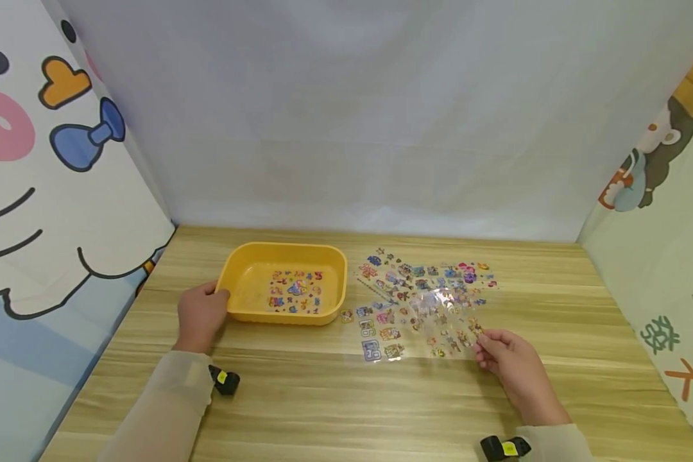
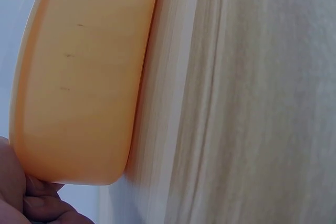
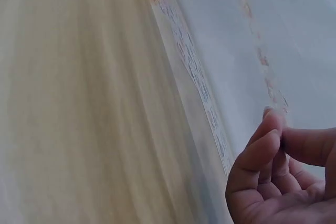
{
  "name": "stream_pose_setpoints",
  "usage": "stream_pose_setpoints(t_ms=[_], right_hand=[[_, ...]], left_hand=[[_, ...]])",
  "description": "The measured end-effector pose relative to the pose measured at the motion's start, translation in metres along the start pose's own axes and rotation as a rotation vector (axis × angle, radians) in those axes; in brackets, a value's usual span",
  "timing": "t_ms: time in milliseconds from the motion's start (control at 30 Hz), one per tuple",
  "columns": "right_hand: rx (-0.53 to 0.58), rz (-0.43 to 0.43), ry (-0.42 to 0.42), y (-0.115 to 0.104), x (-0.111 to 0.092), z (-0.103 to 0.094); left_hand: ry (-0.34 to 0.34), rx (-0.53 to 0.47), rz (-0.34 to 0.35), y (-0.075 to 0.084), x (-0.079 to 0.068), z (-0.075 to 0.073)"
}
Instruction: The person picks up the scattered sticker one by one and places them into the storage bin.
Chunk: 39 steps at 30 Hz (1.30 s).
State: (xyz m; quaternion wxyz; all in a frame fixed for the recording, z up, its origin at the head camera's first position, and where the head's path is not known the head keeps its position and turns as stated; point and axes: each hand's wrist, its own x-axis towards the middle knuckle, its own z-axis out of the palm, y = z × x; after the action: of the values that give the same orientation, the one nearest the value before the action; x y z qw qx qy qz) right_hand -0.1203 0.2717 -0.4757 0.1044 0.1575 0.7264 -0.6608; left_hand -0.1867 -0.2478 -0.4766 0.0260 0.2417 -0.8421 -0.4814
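From the head view, a person's left hand (image 1: 201, 314) grips a yellow tray (image 1: 280, 317) at its 8 o'clock side, the thumb at the rim and the other fingers mostly hidden by the hand and wall. Inside the tray lies a clear inner sheet (image 1: 296, 292) with small colorful prints, its edges hard to make out. Loose sheets (image 1: 389, 333) overlap on the wooden table (image 1: 335, 410) at the tray's 3 o'clock, too see-through to count. The right hand (image 1: 514, 366), at the 4 o'clock end of the spread, pinches a held sheet (image 1: 453, 321) between thumb and fingertips; glare and the prints beneath blur its outline. Sleeves (image 1: 167, 398) cover both forearms, and the frame cuts off a pig print (image 1: 2, 128) at 10 o'clock.

In the left wrist view, the tray's outer wall runs out of the picture at the top, its inside hidden. The left hand, cropped at 8 o'clock, is clamped on the tray's lower corner, thumb and fingers around it.

In the right wrist view, thumb and fingertips come together at 4 o'clock, covering the pinched edge. The held sheet rises from them toward 11 o'clock, a faint strip of prints against the pale backdrop (image 3: 310, 66). Beyond, the loose sheets appear as a thin, blurred band leading to the tray, cropped at 12 o'clock.
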Motion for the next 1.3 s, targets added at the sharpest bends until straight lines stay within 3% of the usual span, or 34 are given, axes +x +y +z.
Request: stream_pose_setpoints(t_ms=[400, 733, 1100, 1300], right_hand=[[0.067, -0.02, -0.162, -0.014, 0.02, 0.019], [0.084, -0.023, -0.117, -0.021, 0.019, 0.052], [0.196, -0.009, -0.162, -0.031, 0.021, 0.093], [0.231, 0.007, -0.176, -0.039, 0.02, 0.126]], left_hand=[[-0.002, 0.003, -0.004, 0.002, 0.0, 0.0], [0.015, -0.008, 0.016, 0.0, 0.002, 0.002], [0.026, 0.008, 0.025, 0.002, 0.0, 0.001], [0.014, 0.011, 0.009, -0.001, 0.002, 0.0]])
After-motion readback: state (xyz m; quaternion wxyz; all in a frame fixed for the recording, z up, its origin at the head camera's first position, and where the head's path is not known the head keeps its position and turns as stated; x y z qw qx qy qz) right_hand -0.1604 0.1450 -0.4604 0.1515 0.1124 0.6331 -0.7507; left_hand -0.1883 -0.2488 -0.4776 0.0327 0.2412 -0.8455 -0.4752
